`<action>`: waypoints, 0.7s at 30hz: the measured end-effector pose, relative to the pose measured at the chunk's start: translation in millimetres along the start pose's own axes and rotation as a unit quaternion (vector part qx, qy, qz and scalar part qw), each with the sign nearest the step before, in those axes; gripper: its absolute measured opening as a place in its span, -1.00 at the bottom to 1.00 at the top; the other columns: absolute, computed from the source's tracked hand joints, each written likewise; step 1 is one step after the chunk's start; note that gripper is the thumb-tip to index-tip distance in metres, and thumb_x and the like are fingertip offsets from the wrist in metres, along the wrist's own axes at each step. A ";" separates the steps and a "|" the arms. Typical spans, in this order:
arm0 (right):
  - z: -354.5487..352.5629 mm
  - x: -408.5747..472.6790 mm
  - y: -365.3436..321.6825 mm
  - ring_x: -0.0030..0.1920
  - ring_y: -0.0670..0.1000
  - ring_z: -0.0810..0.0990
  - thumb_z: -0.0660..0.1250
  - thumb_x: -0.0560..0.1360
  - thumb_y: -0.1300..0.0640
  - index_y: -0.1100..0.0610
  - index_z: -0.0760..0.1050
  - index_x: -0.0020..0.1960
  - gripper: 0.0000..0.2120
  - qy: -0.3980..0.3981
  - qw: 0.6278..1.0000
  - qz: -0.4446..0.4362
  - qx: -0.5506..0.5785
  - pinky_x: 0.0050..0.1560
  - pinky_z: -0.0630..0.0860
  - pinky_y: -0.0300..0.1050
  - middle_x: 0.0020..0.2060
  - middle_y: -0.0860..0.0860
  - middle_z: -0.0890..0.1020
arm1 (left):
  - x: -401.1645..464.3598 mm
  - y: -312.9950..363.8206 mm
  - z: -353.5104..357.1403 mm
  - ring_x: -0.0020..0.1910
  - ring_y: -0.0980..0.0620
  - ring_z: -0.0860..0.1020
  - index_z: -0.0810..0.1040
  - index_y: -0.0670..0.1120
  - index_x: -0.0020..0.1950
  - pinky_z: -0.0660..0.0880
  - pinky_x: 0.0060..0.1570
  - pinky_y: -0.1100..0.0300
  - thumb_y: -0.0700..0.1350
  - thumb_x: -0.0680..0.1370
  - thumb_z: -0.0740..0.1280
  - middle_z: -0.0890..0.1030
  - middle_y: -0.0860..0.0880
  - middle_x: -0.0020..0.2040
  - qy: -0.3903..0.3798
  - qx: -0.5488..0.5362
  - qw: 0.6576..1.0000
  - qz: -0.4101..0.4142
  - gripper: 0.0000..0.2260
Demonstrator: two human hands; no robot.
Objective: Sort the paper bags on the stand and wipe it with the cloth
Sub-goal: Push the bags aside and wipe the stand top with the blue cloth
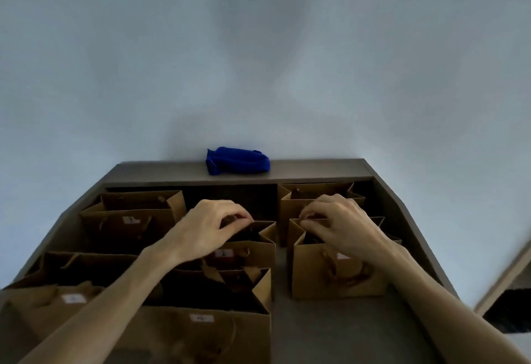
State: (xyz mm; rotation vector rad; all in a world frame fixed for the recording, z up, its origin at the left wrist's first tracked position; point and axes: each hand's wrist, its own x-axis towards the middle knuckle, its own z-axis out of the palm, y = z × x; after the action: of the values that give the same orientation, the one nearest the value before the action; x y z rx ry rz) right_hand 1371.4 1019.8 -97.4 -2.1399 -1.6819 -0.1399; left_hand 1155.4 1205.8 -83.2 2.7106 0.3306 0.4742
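Nearest, numbered paper bags [198,332] crowd the stand [330,335]. The left hand [209,228] pinches the rim of bag 2 [247,251]; the right hand [336,223] pinches another bag [321,277], probably to reorder them. The blue cloth [238,161] waits on the back ledge.

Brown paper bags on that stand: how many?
6. Far left; left middle; near left corner; near centre; centre, label 2; right front. One more seems to stand behind it; others may be hidden.
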 end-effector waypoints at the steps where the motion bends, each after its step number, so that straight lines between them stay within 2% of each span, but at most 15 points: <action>1: 1.2 0.4 -9.7 0.07 -0.21 0.48 0.25 0.58 -0.13 -0.11 0.57 0.17 -0.77 -0.007 1.000 -0.019 -0.002 0.19 0.47 -0.10 0.06 -0.17 0.62 | -7.9 -4.2 -4.9 0.04 0.33 0.54 0.58 0.10 0.14 0.52 0.07 0.31 -0.02 0.55 0.31 0.60 0.21 0.07 -0.019 0.014 1.000 -0.007 -0.82; 3: 5.3 3.3 -26.6 0.04 -0.25 0.44 0.23 0.59 -0.15 -0.13 0.53 0.21 -0.75 -0.041 0.998 -0.047 -0.016 0.20 0.39 -0.16 0.01 -0.19 0.62 | -18.6 -12.1 -12.0 0.05 0.33 0.53 0.56 0.14 0.16 0.53 0.08 0.28 0.00 0.54 0.32 0.58 0.22 0.08 -0.062 0.042 0.997 -0.024 -0.80; 7: 20.3 15.4 -50.0 0.11 -0.15 0.45 0.23 0.58 -0.18 -0.19 0.42 0.31 -0.68 -0.109 0.990 -0.073 -0.052 0.23 0.34 -0.10 0.05 -0.19 0.59 | -28.1 -26.7 -14.4 0.06 0.33 0.53 0.54 0.15 0.17 0.53 0.10 0.26 0.00 0.53 0.34 0.58 0.20 0.10 -0.102 0.068 0.992 -0.036 -0.78; 11: 27.0 27.9 -63.5 0.09 -0.14 0.54 0.24 0.61 -0.04 -0.11 0.48 0.30 -0.73 -0.149 0.983 -0.083 -0.063 0.24 0.46 -0.07 0.11 -0.12 0.61 | -31.8 -40.2 -14.2 0.05 0.29 0.55 0.58 0.12 0.14 0.54 0.12 0.20 -0.04 0.55 0.33 0.61 0.16 0.08 -0.106 0.068 0.991 -0.043 -0.82; 17: 27.8 51.1 -86.7 0.12 -0.12 0.57 0.25 0.62 -0.03 -0.07 0.54 0.24 -0.77 -0.147 0.984 -0.083 -0.063 0.18 0.51 -0.11 0.13 -0.11 0.63 | -38.1 -57.5 -32.3 0.02 0.28 0.57 0.60 0.12 0.11 0.55 0.06 0.22 -0.02 0.55 0.34 0.63 0.19 0.03 -0.067 0.106 0.991 -0.051 -0.84; 21: 39.0 72.5 -115.7 0.10 -0.10 0.59 0.26 0.61 -0.05 -0.06 0.56 0.21 -0.78 -0.151 0.982 -0.103 -0.050 0.24 0.49 0.01 0.11 -0.10 0.64 | -57.9 -80.6 -52.9 0.00 0.27 0.59 0.61 0.13 0.10 0.58 0.03 0.22 -0.03 0.53 0.36 0.64 0.18 0.03 -0.057 0.115 0.987 -0.092 -0.84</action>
State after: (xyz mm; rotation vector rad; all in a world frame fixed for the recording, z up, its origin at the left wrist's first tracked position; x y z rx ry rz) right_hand 1274.2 1121.7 -79.5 -2.1381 -2.1117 0.0468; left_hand 1069.9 1278.7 -84.8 2.8770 0.6326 0.2407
